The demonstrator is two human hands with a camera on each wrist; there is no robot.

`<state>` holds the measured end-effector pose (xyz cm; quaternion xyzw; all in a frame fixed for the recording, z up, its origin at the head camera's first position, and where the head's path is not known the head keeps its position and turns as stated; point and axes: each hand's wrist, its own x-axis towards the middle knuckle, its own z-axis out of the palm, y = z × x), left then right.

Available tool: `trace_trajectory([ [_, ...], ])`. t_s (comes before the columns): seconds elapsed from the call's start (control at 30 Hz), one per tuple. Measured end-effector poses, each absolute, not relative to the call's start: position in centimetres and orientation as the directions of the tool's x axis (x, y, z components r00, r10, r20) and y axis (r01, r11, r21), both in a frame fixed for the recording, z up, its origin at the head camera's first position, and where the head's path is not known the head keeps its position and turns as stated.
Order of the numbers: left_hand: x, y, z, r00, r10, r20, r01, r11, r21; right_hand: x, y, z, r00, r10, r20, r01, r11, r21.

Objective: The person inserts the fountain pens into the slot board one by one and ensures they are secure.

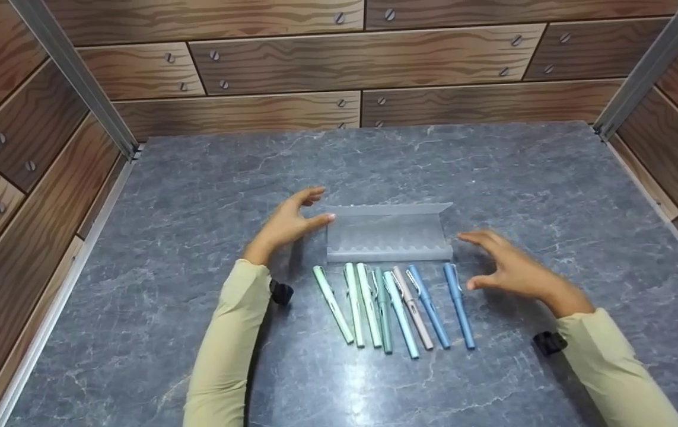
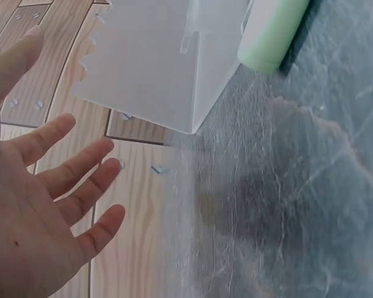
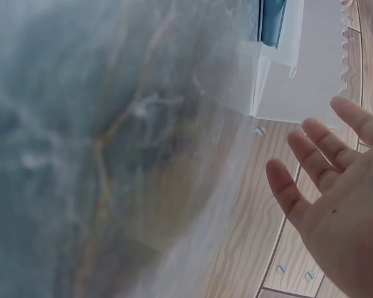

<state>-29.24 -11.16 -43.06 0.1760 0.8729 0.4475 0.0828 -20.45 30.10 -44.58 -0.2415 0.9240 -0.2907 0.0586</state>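
Note:
A translucent plastic pen case (image 1: 389, 256) lies with its lid (image 1: 386, 210) raised at the back and a notched strip inside. In front of it, several capped pens spread in a loose fan: mint green pens (image 1: 333, 305), a dark green pen (image 1: 383, 311), a light blue pen (image 1: 401, 315), a greyish-pink pen (image 1: 414, 309) and blue pens (image 1: 460, 306). My left hand (image 1: 290, 224), fingers spread, is beside the case's left end, its thumb near the lid. Off the right end, my right hand (image 1: 511, 268) holds nothing, its thumb near the rightmost blue pen.
The work surface is a grey marble-patterned tabletop (image 1: 226, 178). Wood-plank-patterned walls (image 1: 291, 65) stand at the back and both sides, with metal posts (image 1: 72, 71) at the rear corners.

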Motion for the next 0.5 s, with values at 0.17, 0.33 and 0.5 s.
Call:
trace_trajectory([
  [0.17, -29.54, -10.89, -43.5, -0.924, 0.381, 0.028, 0.236, 0.513, 0.825, -20.13, 30.21, -45.04, -0.866, -0.5, -0.01, -0.397, 0.7, -0.593],
  [0.33, -29.65, -10.7, -43.71, -0.929, 0.369, 0.019, 0.216, 0.499, 0.839, -19.97, 30.24, -45.26, -0.851, -0.522, -0.053, -0.392, 0.699, -0.597],
  [0.5, -29.86, -10.52, -43.82, -0.927, 0.374, 0.02, 0.21, 0.475, 0.855, -19.95, 30.23, -45.23, -0.831, -0.547, -0.105, -0.382, 0.697, -0.607],
])
